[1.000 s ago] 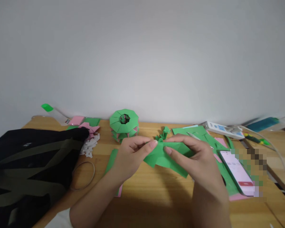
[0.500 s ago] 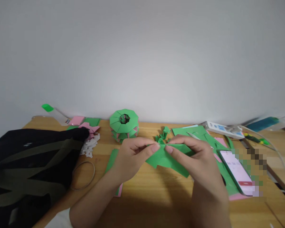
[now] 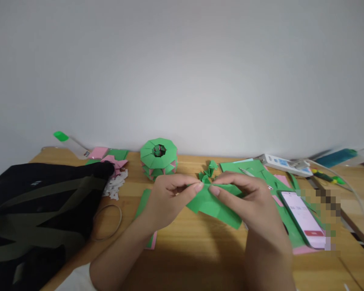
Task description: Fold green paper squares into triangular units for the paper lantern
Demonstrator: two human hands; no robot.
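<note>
Between my hands, above the table, is a sheet of green paper (image 3: 216, 208) with a folded upper edge. My left hand (image 3: 172, 202) pinches that edge between thumb and forefinger near its left part. Close beside it, my right hand (image 3: 247, 198) pinches the same edge, thumb in front and fingers behind. Past my left hand stands a round green and pink folded-paper model (image 3: 159, 157) with a hole in its top. Small green folded pieces (image 3: 209, 170) lie just behind the held sheet. Under my left wrist, green and pink paper (image 3: 144, 200) is partly hidden.
A black bag (image 3: 42, 214) covers the left side, with white paper scraps (image 3: 117, 186) and a thin ring-shaped band (image 3: 107, 222) beside it. At right are green sheets (image 3: 251, 166), a phone (image 3: 303, 220), a white power strip (image 3: 285, 165) and its cable. A wall rises behind the table.
Both hands keep their pinch on the green paper. The right thumb has shifted very slightly left, and the sheet's lower right corner hangs a little lower.
</note>
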